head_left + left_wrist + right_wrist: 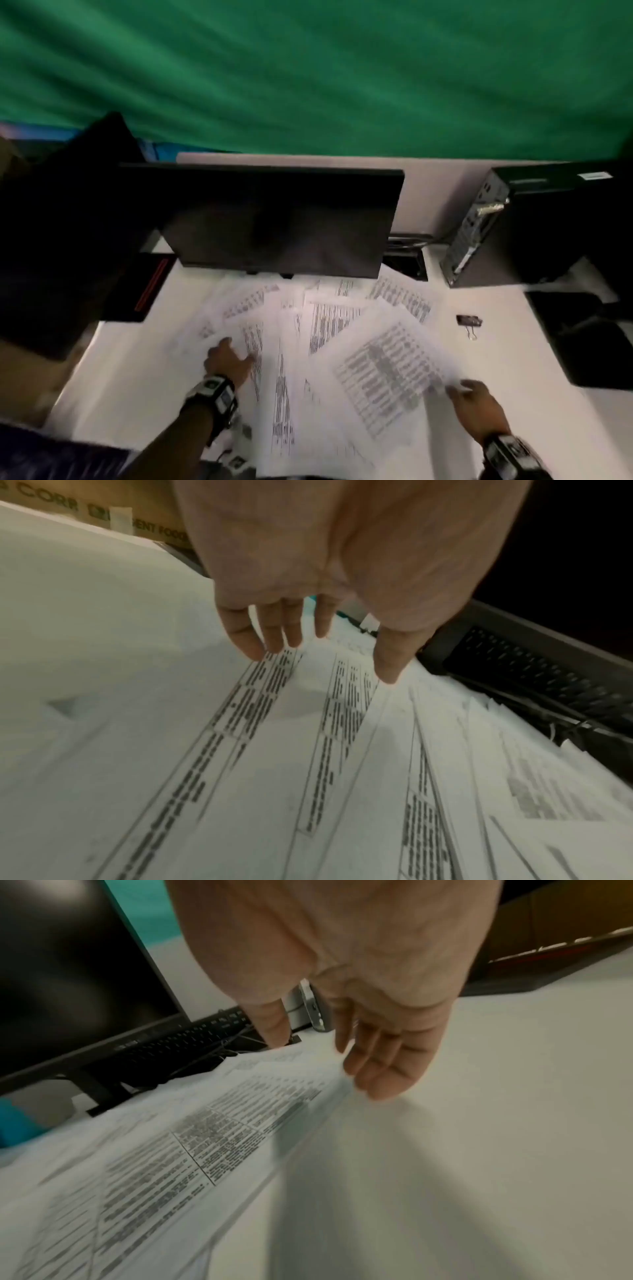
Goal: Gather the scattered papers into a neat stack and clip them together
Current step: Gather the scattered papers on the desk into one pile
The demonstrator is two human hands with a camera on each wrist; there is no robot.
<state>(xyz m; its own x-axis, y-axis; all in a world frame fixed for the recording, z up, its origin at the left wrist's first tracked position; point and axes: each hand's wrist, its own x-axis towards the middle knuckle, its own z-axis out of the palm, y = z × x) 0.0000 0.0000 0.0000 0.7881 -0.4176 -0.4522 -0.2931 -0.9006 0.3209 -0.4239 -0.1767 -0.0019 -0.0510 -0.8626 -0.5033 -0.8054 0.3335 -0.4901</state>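
Several printed papers point(318, 346) lie fanned out and overlapping on the white desk point(524, 404) in front of the monitor. My left hand point(227, 359) is over the left side of the spread, its straight fingers point(274, 639) spread and the tips down on a sheet point(260, 750). My right hand point(474, 399) hovers at the right edge of the rightmost sheet point(192, 1139), fingers point(383, 1069) relaxed and holding nothing. A black binder clip point(470, 322) lies on the desk to the right of the papers, apart from both hands.
A dark monitor point(274, 219) stands just behind the papers, with a keyboard point(192, 1039) under it. A black computer tower point(534, 222) sits at the back right, a dark pad point(589, 339) on the right, a black box with red trim point(147, 287) on the left.
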